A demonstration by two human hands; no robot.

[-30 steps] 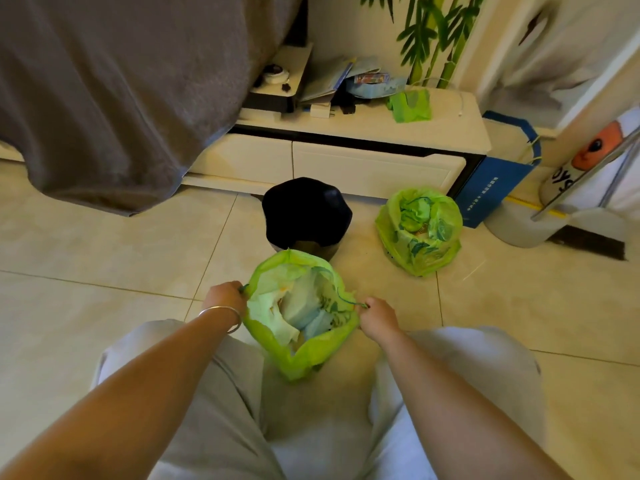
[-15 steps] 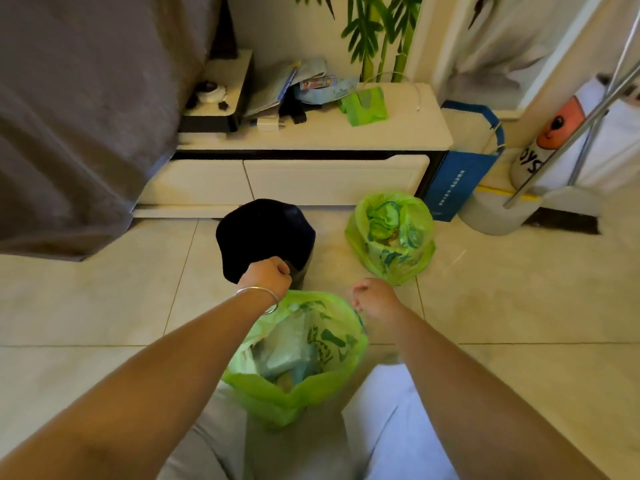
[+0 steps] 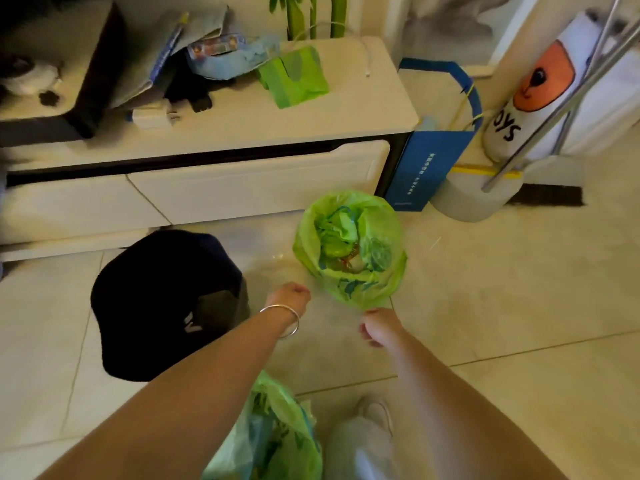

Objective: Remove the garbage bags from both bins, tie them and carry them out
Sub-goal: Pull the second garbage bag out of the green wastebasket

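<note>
An open green garbage bag (image 3: 349, 247), full of rubbish, stands on the floor tiles in front of the cabinet. A second green garbage bag (image 3: 277, 441) lies at the bottom of the view, partly under my left forearm, and neither hand holds it. Left of both is a dark bin (image 3: 166, 299) draped in black material. My left hand (image 3: 289, 299), with a bracelet on its wrist, hovers with curled fingers between the bin and the far bag and holds nothing. My right hand (image 3: 375, 325) is also curled, just at the far bag's near rim, with no plastic visible in it.
A low white cabinet (image 3: 242, 181) with clutter on top runs along the back. A blue paper bag (image 3: 426, 168), a white container, a broom head (image 3: 547, 199) and slanted metal poles (image 3: 554, 116) crowd the right rear. My white shoe (image 3: 377, 414) is near the bottom.
Both hands have let go of the near green bag and moved forward to the far bag. The view has shifted forward, so the near bag now lies low under my left arm.
</note>
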